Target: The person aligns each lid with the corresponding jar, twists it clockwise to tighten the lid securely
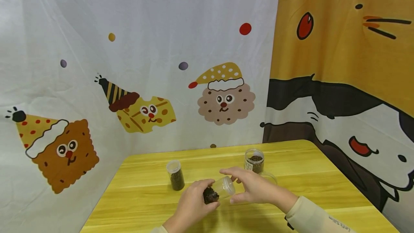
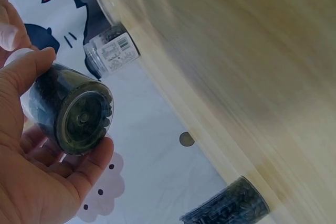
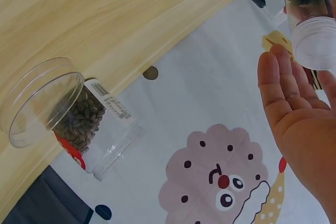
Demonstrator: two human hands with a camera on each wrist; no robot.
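Note:
My left hand (image 1: 193, 200) grips a clear plastic jar (image 1: 223, 188) that is partly filled with dark pieces. The jar lies tilted over the table, its base toward the left palm and its whitish lid (image 1: 229, 185) pointing right. In the left wrist view, thumb and fingers wrap the side of the jar (image 2: 84, 116), with its round base facing the camera. My right hand (image 1: 255, 187) is beside the lid end, thumb and fingers spread around it. The right wrist view shows the extended fingers (image 3: 273, 80) close to the lid (image 3: 316, 44), holding nothing.
On the yellow wood-grain table (image 1: 142, 204), a tall lidded jar (image 1: 176, 178) of dark seeds stands at left. An uncovered jar (image 1: 254, 163) of brown seeds stands behind the right hand, with a clear round lid (image 3: 44, 103) next to it. A printed curtain (image 1: 194, 17) hangs behind.

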